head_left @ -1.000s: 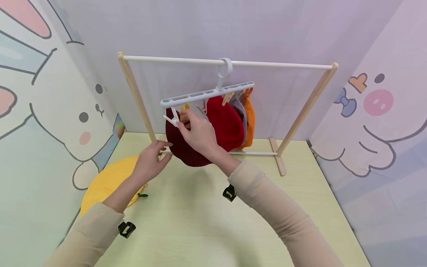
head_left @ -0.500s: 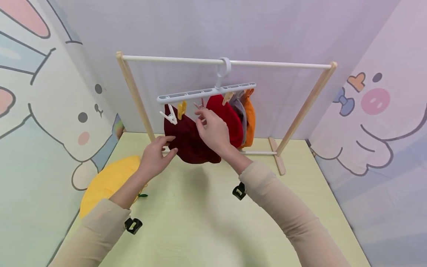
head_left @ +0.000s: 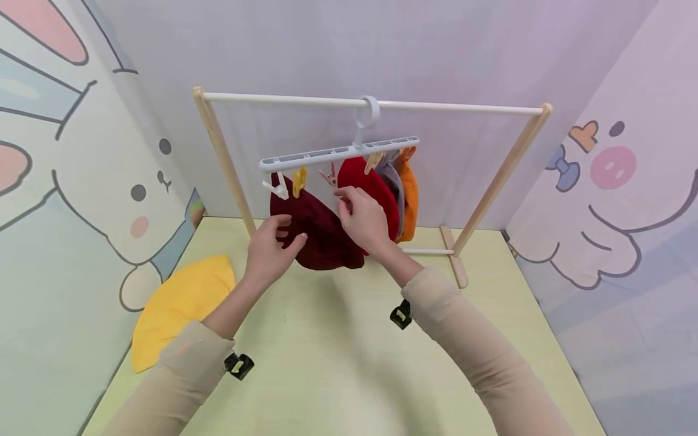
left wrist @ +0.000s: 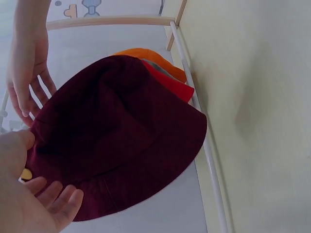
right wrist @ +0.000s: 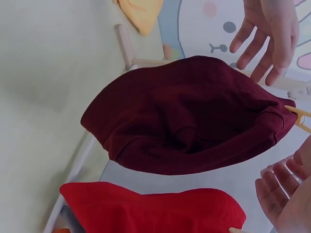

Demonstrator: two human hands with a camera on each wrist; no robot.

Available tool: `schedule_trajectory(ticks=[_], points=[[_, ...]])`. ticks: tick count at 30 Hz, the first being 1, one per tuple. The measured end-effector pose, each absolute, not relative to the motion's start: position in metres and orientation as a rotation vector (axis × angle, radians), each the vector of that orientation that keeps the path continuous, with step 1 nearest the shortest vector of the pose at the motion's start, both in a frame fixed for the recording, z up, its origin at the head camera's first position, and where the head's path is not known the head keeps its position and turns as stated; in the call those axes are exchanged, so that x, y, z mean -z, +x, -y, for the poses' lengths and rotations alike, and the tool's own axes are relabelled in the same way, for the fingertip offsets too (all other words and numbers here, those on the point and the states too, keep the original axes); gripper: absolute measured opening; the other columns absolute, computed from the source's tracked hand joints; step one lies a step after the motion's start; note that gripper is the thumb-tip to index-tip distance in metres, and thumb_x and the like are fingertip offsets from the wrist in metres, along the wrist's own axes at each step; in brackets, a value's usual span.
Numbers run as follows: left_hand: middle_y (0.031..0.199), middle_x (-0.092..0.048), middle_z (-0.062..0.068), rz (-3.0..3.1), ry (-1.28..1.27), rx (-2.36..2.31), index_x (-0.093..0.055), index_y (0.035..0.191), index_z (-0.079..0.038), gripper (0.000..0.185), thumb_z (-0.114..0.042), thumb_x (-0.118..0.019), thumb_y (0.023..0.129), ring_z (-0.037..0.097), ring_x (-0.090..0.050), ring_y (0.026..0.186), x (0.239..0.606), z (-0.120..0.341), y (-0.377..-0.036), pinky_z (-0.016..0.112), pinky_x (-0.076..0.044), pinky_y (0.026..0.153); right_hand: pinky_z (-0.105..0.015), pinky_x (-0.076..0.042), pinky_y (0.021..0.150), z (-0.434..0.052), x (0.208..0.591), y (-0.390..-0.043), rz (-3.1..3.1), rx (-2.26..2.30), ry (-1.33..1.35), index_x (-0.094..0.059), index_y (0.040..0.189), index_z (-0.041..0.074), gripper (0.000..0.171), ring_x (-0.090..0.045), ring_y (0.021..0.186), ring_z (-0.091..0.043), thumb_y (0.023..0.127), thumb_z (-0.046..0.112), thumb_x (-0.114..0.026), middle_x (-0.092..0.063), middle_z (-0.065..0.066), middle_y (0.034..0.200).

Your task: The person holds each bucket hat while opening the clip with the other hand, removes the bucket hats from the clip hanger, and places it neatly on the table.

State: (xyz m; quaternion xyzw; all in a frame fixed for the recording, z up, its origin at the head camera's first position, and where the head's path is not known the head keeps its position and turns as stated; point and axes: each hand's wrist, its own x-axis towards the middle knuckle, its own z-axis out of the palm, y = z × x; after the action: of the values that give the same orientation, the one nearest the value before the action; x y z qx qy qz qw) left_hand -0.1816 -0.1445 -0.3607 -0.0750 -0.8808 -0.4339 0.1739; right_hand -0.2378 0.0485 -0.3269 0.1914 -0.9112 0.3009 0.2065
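A maroon bucket hat [head_left: 322,233] hangs from the left half of the pale grey clip hanger [head_left: 311,158], its edge caught in a yellow clip [right wrist: 300,115]. My left hand [head_left: 271,248] is at the hat's left side in the head view, fingers relaxed and overlapping the fabric. My right hand [head_left: 364,219] hovers at the hat's right, fingers loosely bent with nothing between them, just below a pink clip [head_left: 329,175]. A white clip [head_left: 277,186] dangles left of the yellow one. In the right wrist view the hat's hollow inside shows.
Behind hang a red hat [head_left: 382,197], a grey hat [head_left: 394,181] and an orange hat [head_left: 409,200]. The hanger hooks over the white rod [head_left: 452,106] of a wooden-legged rack. A yellow hat [head_left: 185,303] lies on the table [head_left: 327,363] at left.
My right hand has drawn away from the yellow and white clips, to the right and down. My left hand has shifted right, further over the maroon hat.
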Motion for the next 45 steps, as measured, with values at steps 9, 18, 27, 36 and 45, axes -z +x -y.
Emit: schedule_trajectory(ticks=[9, 18, 27, 36, 45], points=[[0.120, -0.050, 0.013, 2.501, -0.028, 1.219, -0.044, 0.125, -0.003, 0.060, -0.038, -0.065, 0.081, 0.025, -0.053, 0.102, 0.353, 0.120, -0.184, 0.038, -0.047, 0.085, -0.030, -0.050, 0.071, -0.061, 0.329, -0.239, 2.539, -0.831, 0.507, -0.063, 0.109, 0.013, 0.022, -0.059, 0.082, -0.016, 0.091, 0.021, -0.053, -0.063, -0.002, 0.095], [0.124, -0.041, 0.013, 2.542, 0.150, 1.127, -0.035, 0.130, -0.006, 0.076, -0.050, -0.064, 0.076, 0.026, -0.046, 0.109, 0.351, 0.100, -0.197, 0.044, -0.047, 0.082, -0.032, -0.050, 0.075, -0.066, 0.325, -0.240, 2.555, -0.826, 0.495, -0.063, 0.109, 0.012, 0.022, -0.061, 0.085, -0.020, 0.091, 0.021, -0.053, -0.064, -0.003, 0.098], [0.120, -0.038, 0.015, 2.507, 0.258, 1.152, -0.032, 0.128, -0.004, 0.083, -0.056, -0.066, 0.072, 0.027, -0.048, 0.102, 0.351, 0.087, -0.211, 0.043, -0.048, 0.077, -0.032, -0.050, 0.073, -0.067, 0.325, -0.240, 2.554, -0.821, 0.512, -0.062, 0.109, 0.010, 0.022, -0.060, 0.083, -0.018, 0.092, 0.020, -0.052, -0.063, -0.004, 0.095], [0.113, -0.044, 0.014, 2.492, 0.263, 1.228, -0.038, 0.120, -0.005, 0.059, -0.034, -0.064, 0.076, 0.030, -0.053, 0.091, 0.354, 0.091, -0.214, 0.043, -0.046, 0.076, -0.028, -0.050, 0.070, -0.063, 0.329, -0.244, 2.534, -0.838, 0.568, -0.063, 0.109, 0.010, 0.023, -0.059, 0.080, -0.014, 0.091, 0.019, -0.053, -0.064, -0.003, 0.095], [0.112, -0.056, 0.015, 2.463, 0.186, 1.361, -0.041, 0.124, -0.004, 0.040, -0.013, -0.052, 0.087, 0.028, -0.056, 0.098, 0.355, 0.100, -0.211, 0.041, -0.048, 0.081, -0.028, -0.051, 0.074, -0.056, 0.325, -0.246, 2.510, -0.865, 0.631, -0.062, 0.110, 0.010, 0.023, -0.063, 0.084, -0.014, 0.091, 0.018, -0.053, -0.065, -0.004, 0.097]])
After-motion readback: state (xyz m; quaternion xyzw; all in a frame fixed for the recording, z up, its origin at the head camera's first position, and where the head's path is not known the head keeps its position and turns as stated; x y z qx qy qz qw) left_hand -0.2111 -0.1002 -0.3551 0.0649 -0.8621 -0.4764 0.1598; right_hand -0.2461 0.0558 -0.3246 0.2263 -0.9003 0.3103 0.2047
